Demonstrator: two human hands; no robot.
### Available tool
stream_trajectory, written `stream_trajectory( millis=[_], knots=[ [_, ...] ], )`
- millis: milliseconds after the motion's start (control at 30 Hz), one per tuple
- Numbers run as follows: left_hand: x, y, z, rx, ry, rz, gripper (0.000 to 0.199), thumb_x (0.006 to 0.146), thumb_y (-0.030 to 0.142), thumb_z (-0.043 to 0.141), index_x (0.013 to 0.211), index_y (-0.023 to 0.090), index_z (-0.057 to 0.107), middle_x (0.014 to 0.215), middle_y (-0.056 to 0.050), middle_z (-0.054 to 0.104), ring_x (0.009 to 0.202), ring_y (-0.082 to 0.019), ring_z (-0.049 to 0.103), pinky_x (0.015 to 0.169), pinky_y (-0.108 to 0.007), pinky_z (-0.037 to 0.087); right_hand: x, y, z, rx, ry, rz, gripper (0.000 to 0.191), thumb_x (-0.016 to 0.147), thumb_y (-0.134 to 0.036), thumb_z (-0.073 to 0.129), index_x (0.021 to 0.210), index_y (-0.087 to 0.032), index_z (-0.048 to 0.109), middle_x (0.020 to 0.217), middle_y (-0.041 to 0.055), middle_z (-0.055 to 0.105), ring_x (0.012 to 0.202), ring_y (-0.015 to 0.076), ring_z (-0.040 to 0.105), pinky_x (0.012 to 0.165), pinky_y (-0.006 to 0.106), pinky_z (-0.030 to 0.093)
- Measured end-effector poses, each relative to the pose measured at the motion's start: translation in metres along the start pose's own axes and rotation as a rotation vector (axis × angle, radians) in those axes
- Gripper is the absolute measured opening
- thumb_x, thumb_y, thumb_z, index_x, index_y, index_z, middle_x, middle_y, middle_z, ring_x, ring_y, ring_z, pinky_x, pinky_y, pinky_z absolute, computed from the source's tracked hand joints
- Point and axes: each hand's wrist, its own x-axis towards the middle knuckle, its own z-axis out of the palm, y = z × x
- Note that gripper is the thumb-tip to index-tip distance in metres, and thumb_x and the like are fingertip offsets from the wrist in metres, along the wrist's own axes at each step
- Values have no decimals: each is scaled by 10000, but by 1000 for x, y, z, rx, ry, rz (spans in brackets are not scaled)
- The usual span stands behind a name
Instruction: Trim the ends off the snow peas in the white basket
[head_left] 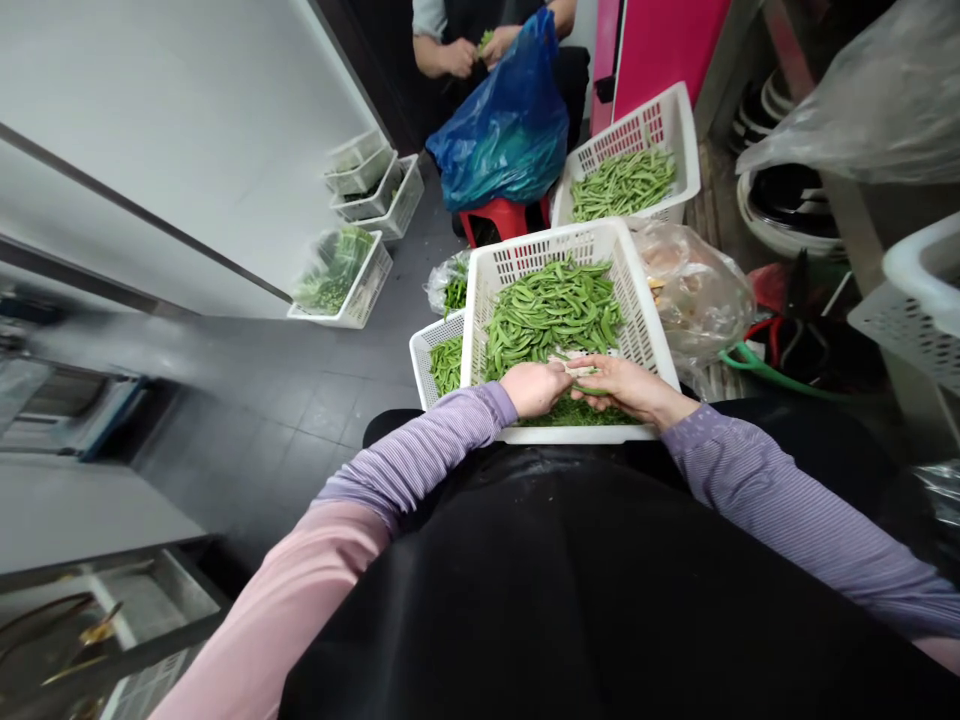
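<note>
Mid-frame, the right hand holds 1 pod between its fingers over the basket; the left hand meets it, its grip unclear. The basket, near rim by the apron, could tip if the person shifts, spilling the heaped pods.

The basket is smooth plastic, the blurred floor perhaps matt tile.

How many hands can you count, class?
4: the wearer's left hand and right hand over a white basket; a co-worker's right hand and left hand near the blue plastic bag.
</note>
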Motion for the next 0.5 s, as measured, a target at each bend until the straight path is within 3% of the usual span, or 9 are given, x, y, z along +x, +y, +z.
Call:
stream_trajectory(
  millis=[100, 167, 233, 300, 400, 433, 500],
  knots=[
    [8, -10, -7, -41, -54, 93, 208, 793, 209, 452, 878, 133, 626, 884, -96, 633, 776, -167, 607, 675, -240, 461, 3, -1, -3, -231, -117, -82, 330, 593, -263, 701, 874, -163, 560, 631, 10, 648, 483, 99, 514, 457, 214, 394],
    [15, -17, -8, -170, -16, 73, 183, 767, 195, 482, 809, 117, 642, 794, -81, 643, 738, -157, 604, 679, -236, 463, 5, -1, -2, -339, -117, -200, 338, 585, -273, 696, 880, -168, 568, 620, -6, 642, 534, 118, 539, 523, 239, 416],
    [22, -22, -3, -379, 71, -62, 227, 791, 180, 436, 826, 102, 647, 714, -56, 634, 663, -127, 593, 647, -223, 469, 6, -2, 0, -415, 33, -346, 332, 622, -283, 662, 924, -177, 572, 622, -15, 635, 564, 128, 550, 575, 263, 429],
    [29, -23, 11, -596, 120, -242, 308, 830, 152, 347, 935, 85, 629, 685, -40, 618, 578, -92, 570, 587, -203, 472, 5, -4, -1, -460, 303, -480, 299, 662, -283, 626, 940, -184, 580, 649, -8, 635, 576, 135, 555, 613, 289, 441],
    [32, -21, 44, -677, 32, -350, 327, 804, 113, 395, 1070, 108, 587, 807, -46, 621, 613, -82, 580, 607, -194, 484, 7, -11, -12, -315, 665, -623, 264, 660, -262, 620, 913, -191, 588, 681, 3, 630, 633, 153, 580, 666, 319, 463],
    [32, -20, 56, -613, -8, -322, 380, 759, 87, 462, 1120, 144, 567, 914, -54, 612, 694, -93, 595, 668, -197, 487, 9, -13, -19, -200, 710, -637, 251, 656, -253, 614, 898, -191, 586, 680, 3, 623, 644, 154, 585, 665, 319, 471],
    [30, -24, 77, -422, -60, -285, 520, 708, 51, 508, 1203, 210, 513, 1110, -78, 543, 859, -130, 596, 787, -220, 470, 14, -14, -33, 41, 683, -588, 193, 641, -225, 590, 830, -185, 581, 647, -1, 594, 617, 141, 576, 622, 297, 479]
  ],
)
